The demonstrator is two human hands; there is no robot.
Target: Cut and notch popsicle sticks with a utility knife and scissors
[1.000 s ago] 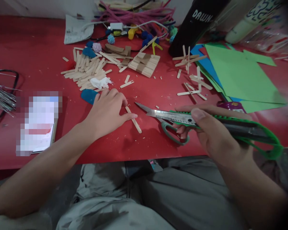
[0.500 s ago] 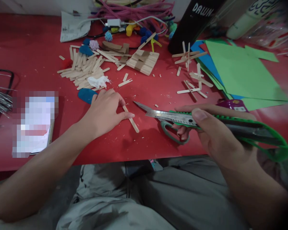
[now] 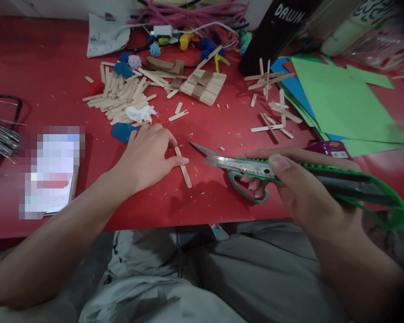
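Observation:
My left hand (image 3: 147, 154) rests on the red table (image 3: 47, 76) with its fingers pressed down on a wooden craft stick (image 3: 183, 167), pinning it flat. My right hand (image 3: 299, 188) is closed around a green utility knife (image 3: 289, 169); its metal blade points left toward the stick and stops a little short of it. Green-handled scissors (image 3: 242, 188) lie on the table under the knife, by my right fingers.
A heap of craft sticks (image 3: 121, 96), a glued stick panel (image 3: 205, 85), small stick crosses (image 3: 272, 116), blue and green paper sheets (image 3: 340, 103), pompoms, pipe cleaners (image 3: 195, 15), a black bottle (image 3: 276, 31) and a blurred card (image 3: 50, 170) lie on the table. My lap is below its front edge.
The stick under my left fingers has turned slightly and shifted a little. The knife stays in my right hand at nearly the same place.

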